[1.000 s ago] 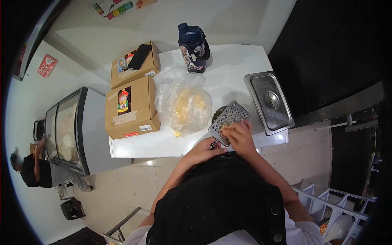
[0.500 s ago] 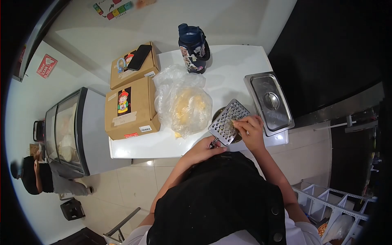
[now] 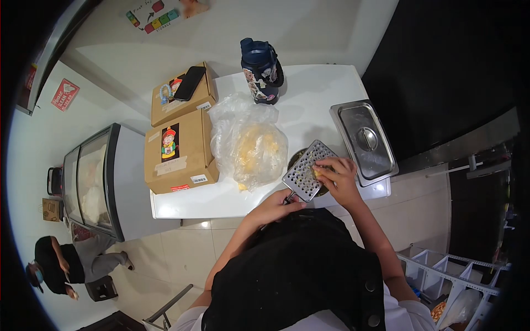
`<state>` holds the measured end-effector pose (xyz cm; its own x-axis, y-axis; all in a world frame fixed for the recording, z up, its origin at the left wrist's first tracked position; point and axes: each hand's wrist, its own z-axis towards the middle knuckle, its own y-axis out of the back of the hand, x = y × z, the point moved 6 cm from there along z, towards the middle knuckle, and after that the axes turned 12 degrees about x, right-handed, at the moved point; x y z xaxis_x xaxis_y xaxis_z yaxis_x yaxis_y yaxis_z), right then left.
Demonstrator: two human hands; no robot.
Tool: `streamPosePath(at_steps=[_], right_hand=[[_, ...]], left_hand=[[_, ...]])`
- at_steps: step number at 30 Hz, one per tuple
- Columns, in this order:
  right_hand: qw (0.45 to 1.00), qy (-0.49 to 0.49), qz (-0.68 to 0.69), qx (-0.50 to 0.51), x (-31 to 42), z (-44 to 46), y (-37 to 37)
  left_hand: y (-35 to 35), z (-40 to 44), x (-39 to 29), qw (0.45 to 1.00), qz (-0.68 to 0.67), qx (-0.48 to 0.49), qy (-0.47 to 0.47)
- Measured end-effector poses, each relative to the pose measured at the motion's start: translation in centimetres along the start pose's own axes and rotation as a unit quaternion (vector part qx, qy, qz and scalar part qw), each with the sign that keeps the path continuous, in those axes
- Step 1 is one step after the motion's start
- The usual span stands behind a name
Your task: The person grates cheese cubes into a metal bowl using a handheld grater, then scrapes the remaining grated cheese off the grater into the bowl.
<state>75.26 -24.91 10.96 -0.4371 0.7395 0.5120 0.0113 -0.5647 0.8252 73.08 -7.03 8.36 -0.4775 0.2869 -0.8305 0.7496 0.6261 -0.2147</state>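
Observation:
My left hand (image 3: pixel 277 206) is wrapped round the handle of a flat metal grater (image 3: pixel 307 169), which lies tilted over a round container (image 3: pixel 297 155) mostly hidden beneath it. Pinched in the fingers of my right hand (image 3: pixel 338 175) is a small yellow piece of food (image 3: pixel 317 172), pressed against the grater's holed face. Its exact kind is too small to tell. To the left of the grater, a clear plastic bag (image 3: pixel 255 151) of yellow pieces rests on the white table (image 3: pixel 221 205).
A metal pan lid (image 3: pixel 366 142) lies at the table's right. Two cardboard boxes (image 3: pixel 187 157) stand on the left, with a phone (image 3: pixel 189 84) on the rear one. A dark blue bottle (image 3: pixel 260 71) stands at the back. Beyond a glass-topped freezer (image 3: pixel 91 182), another person (image 3: pixel 61 259) stands.
My right hand has shifted slightly on the grater, and the yellow piece shows more clearly. The other person at the left has moved and bent an arm forward. The view has tilted a little.

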Motion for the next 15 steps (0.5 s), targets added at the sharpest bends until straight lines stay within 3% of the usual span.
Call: streamPosePath(at_steps=[6,15], right_hand=[[1.000,-0.014,0.021,-0.001,1.2,-0.3,-1.7],[0.986,-0.081,0.090,-0.111,2.5,-0.5,-2.0]], left_hand=[[0.0,0.0,0.3,0.999,-0.037,0.009,-0.014],[0.1,-0.4,0.1,1.000,0.000,-0.001,-0.002]])
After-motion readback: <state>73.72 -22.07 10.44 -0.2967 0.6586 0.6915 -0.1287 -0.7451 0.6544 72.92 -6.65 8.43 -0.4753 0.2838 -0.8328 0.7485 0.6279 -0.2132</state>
